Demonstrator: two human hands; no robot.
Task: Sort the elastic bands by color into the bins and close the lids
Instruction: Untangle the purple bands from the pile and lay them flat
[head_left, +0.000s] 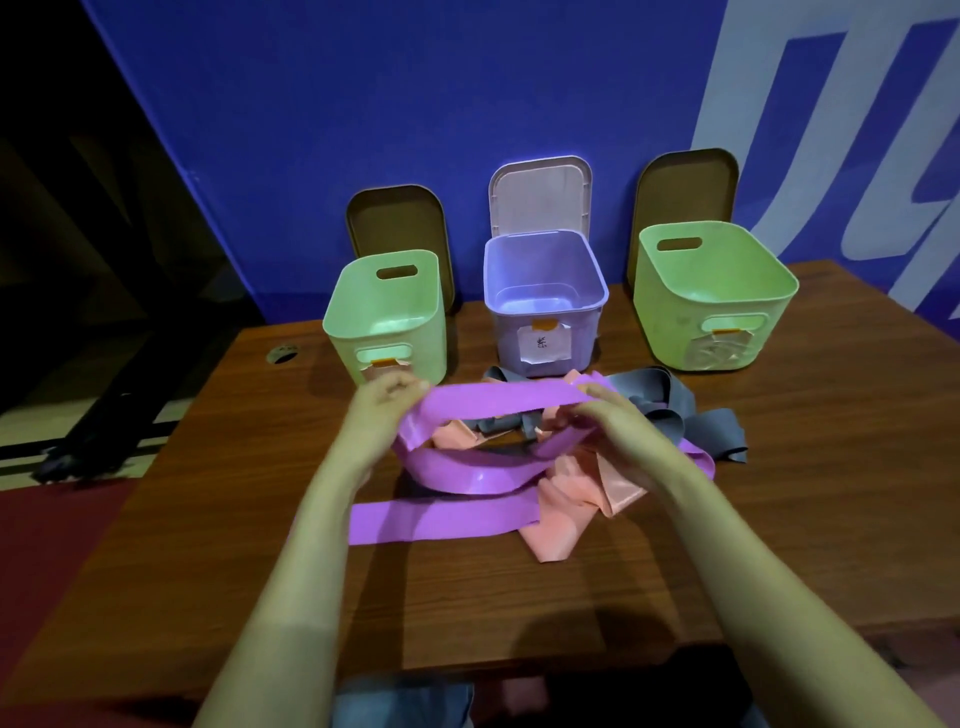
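Note:
A long purple elastic band (498, 397) is stretched between my two hands above the table. My left hand (387, 402) grips its left end and my right hand (605, 415) pinches its right end. More of the purple band loops down and lies flat on the table (441, 517). Under it lies a pile of peach bands (576, 493) and grey bands (711, 423). Three open bins stand behind: a green bin at left (387, 306), a lilac bin in the middle (545, 291), a larger green bin at right (714, 291).
Each bin's lid leans on the blue wall behind it: a brown lid (397, 223), a pale pink lid (540, 195), another brown lid (685, 192). Paper labels hang on the bin fronts. The wooden table (519, 597) has a cable hole (280, 354) at back left.

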